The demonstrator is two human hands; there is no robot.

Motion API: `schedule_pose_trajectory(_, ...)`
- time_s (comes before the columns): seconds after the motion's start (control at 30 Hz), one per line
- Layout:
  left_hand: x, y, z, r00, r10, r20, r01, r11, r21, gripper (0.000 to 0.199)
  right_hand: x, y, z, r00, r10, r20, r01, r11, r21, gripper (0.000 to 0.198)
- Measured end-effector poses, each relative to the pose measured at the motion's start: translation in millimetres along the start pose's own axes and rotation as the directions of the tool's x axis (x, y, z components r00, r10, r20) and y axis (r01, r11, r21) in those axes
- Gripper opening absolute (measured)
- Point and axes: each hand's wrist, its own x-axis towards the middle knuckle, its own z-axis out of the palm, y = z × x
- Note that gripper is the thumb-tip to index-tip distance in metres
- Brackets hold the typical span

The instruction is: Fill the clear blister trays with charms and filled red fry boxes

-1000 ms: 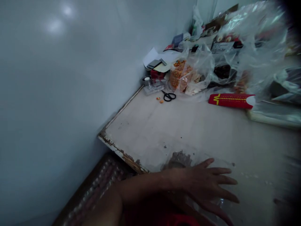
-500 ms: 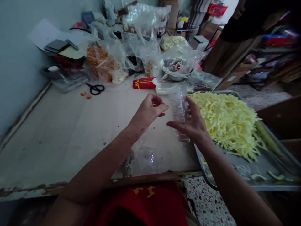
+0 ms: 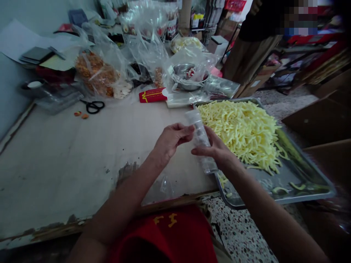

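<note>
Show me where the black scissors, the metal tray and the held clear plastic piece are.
Black scissors (image 3: 87,104): head view, where handles meet blades.
Metal tray (image 3: 294,171): head view, bare floor.
Clear plastic piece (image 3: 201,134): head view, middle of its length.

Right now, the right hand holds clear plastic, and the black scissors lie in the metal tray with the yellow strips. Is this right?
No: the head view shows the black scissors on the table, not in the metal tray with the yellow strips. The right hand does hold clear plastic.
</note>
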Motion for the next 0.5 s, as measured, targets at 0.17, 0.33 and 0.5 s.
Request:
schedule_pose_trajectory(0.17, -5, -25, -38, 0.985, -0.163, -0.062, 0.169, 0.980, 0.107, 0.047, -49, 16, -41, 0.947, 0.304, -0.105, -0.244, 0.891, 0.384, 0.051)
schedule_pose_trajectory(0.33, -28, -18, -57, 0.966, 0.011, -0.259, 0.178, 0.698, 0.694, 0.044, -78, 23, -65, 0.953, 0.281, -0.112, -0.227, 0.909, 0.350, 0.051)
schedule_pose_trajectory(0.5, -50, 10, -28, 0.972, 0.233, -0.016, -0.107, 0.508, 0.855, 0.039, -46, 10, -36, 0.987, -0.081, -0.139, 0.069, 0.994, -0.085, 0.081)
